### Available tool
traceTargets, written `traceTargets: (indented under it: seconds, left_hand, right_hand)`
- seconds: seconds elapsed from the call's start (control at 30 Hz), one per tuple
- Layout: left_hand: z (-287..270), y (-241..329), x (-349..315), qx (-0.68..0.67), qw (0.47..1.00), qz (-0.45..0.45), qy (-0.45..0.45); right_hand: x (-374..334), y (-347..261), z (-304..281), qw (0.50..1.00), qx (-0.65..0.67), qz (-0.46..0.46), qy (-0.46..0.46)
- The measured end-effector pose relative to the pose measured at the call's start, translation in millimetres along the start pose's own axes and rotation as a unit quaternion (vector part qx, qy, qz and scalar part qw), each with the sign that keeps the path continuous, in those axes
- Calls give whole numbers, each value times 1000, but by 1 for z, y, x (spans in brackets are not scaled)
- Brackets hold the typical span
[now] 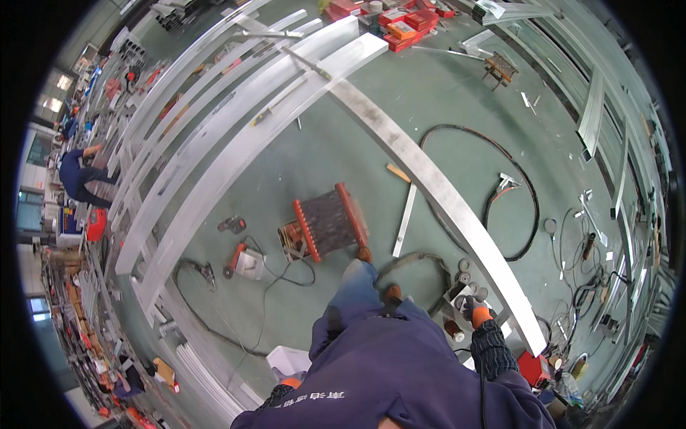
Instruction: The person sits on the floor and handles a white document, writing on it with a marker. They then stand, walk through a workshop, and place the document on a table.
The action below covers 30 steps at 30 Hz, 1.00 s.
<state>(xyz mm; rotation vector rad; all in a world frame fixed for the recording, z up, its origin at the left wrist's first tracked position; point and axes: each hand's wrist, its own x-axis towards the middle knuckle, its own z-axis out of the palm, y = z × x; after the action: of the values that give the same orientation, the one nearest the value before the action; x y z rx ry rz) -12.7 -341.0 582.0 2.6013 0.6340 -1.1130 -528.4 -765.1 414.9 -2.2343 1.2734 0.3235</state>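
My right hand (474, 309), in a dark glove with an orange cuff, is low at the right beside a small metal box (453, 293). Its fingers look curled, but what they hold, if anything, is too small to make out. Several short round cans or discs (464, 277) stand beside that hand, and a brown cylinder (454, 330) is just below it. My left hand (289, 380), in a grey glove with an orange cuff, is by my left side at a white plastic box (287, 359). Its fingers are mostly hidden.
A long metal beam (429, 186) crosses at the right, joining several pale beams (207, 186). A red-ended stool (330, 222), a red-and-white power tool (246, 262) and a black hose (532, 186) lie on the green floor. Another person (75, 175) bends at far left.
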Motion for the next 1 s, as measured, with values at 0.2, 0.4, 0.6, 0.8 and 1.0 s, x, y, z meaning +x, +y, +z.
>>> traceTargets:
  seconds: [0.2, 0.4, 0.6, 0.8, 1.0]
  left_hand:
    - [3, 119, -13, 97, 993, 72, -17]
    - [-22, 220, -8, 14, 962, 269, -43]
    - [-76, 323, -61, 165, 922, 343, 66]
    - [-61, 331, -32, 84, 902, 417, 71]
    - [-43, 380, -88, 137, 898, 395, 138]
  right_hand:
    - [23, 22, -50, 915, 273, 295, 38]
    - [-12, 18, -154, 762, 420, 475, 130]
    - [-113, 9, -150, 679, 426, 593, 80]
    - [-125, 19, -81, 963, -21, 218, -160]
    - [-9, 50, -104, 902, 242, 341, -108]
